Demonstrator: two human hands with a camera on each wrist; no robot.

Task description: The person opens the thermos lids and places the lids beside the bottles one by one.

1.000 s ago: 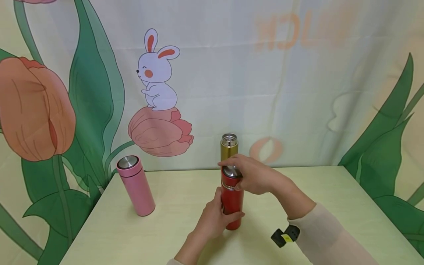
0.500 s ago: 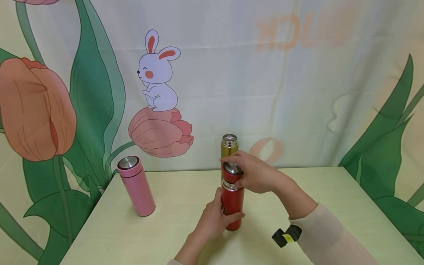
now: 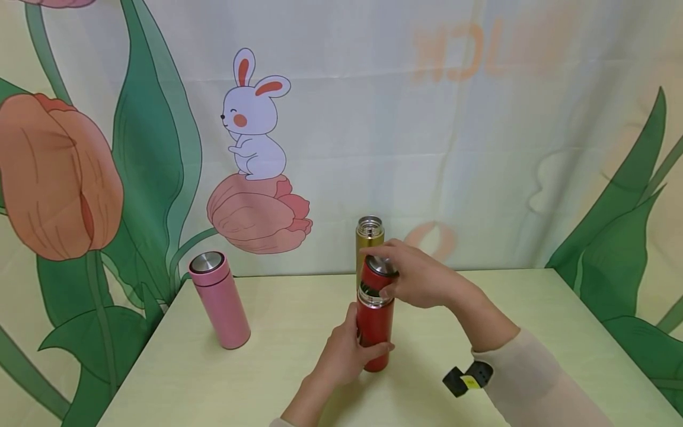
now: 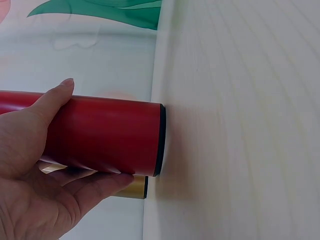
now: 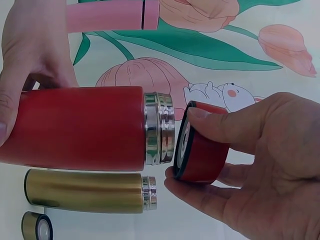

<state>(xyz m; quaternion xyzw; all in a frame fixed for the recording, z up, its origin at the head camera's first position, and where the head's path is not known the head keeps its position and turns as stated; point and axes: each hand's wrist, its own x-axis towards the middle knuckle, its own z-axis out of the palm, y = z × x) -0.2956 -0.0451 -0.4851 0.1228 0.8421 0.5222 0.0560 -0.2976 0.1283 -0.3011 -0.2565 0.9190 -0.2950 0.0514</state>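
A red thermos bottle (image 3: 375, 329) stands upright on the table, and my left hand (image 3: 341, 353) grips its lower body, thumb and fingers round it. Its silver threaded neck (image 5: 159, 128) is bare. My right hand (image 3: 421, 274) holds the red lid (image 5: 205, 145) by its sides, thumb opposite the fingers. The lid, with a steel top, hovers tilted just above the neck, a small gap between them in the right wrist view. Behind the red bottle stands a gold thermos bottle (image 3: 369, 232), lidless, its steel neck showing.
A pink thermos bottle (image 3: 221, 302) with its lid on stands at the left of the table (image 3: 299, 314). In the right wrist view a gold lid (image 5: 36, 227) lies near the gold bottle's base. A printed curtain (image 3: 341, 118) hangs along the table's back edge.
My right hand has lifted the red lid off the bottle's neck, up and slightly to the right, and the lid has tilted. My left hand has kept its grip in the same place.
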